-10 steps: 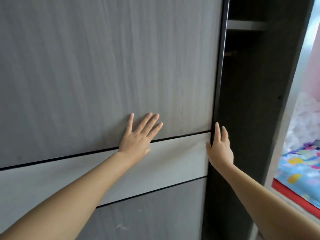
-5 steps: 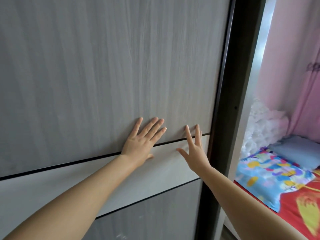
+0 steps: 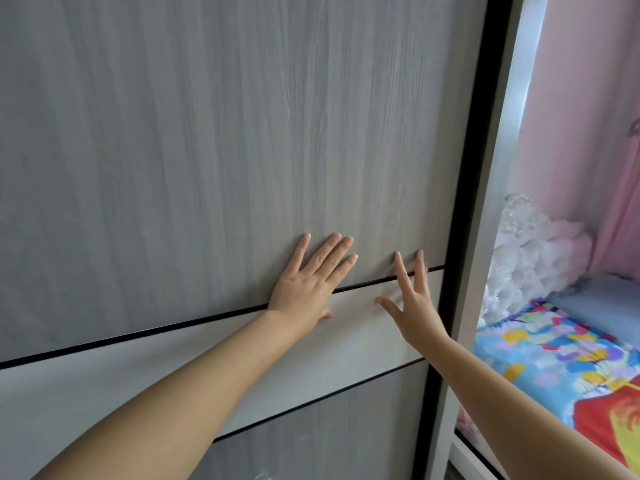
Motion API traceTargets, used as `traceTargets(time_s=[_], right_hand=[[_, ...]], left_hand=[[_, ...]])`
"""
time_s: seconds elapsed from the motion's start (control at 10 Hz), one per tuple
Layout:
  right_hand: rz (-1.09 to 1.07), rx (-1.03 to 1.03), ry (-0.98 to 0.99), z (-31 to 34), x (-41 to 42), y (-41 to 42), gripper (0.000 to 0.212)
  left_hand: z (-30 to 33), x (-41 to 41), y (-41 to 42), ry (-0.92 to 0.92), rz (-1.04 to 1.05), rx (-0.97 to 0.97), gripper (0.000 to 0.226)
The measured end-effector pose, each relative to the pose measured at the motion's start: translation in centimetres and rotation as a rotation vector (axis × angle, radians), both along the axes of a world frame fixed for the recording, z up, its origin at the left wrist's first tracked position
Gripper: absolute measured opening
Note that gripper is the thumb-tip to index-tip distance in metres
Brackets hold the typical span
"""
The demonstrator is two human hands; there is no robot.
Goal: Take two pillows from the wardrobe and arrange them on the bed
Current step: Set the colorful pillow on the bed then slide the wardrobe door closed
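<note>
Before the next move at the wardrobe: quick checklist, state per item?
1. Left hand flat on the sliding door: ok.
2. Right hand free, fingers spread on the door's pale band: ok.
3. Door against the dark frame, no gap showing: ok.
4. Both hands empty: ok.
5. Pillows on the bed: a patterned pillow and a blue-grey one lie there; arrangement cannot tell, partly out of view.
6. Floor path to the bed: cannot tell.
</note>
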State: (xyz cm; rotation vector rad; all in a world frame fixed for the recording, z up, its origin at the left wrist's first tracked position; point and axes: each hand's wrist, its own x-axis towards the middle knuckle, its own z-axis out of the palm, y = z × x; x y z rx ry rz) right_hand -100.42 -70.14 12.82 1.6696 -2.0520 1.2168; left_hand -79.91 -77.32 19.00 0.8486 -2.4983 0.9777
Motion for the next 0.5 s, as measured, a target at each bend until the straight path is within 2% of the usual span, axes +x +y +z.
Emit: traceTargets(time_s=[0.3,0.4,0.5], right_hand=[[-0.033,0.013,0.031,0.4,-2.3,0.7,0.092],[-0.009,0.063,0.049,0.3,-2.9,1.2,0.092],[0.032,0.138,-0.014,2.5,-3.6,2.6,0.085]], left_hand=[[-0.2,-2.1,-0.1,-0.010,-0.015,-0.012,0.111],[-0.1,-2.7,0.3,0.039,-0.060,-0.014,0.099],[-2.9,-1.2,1.8,0.149,-0.151,0.006,0.081]])
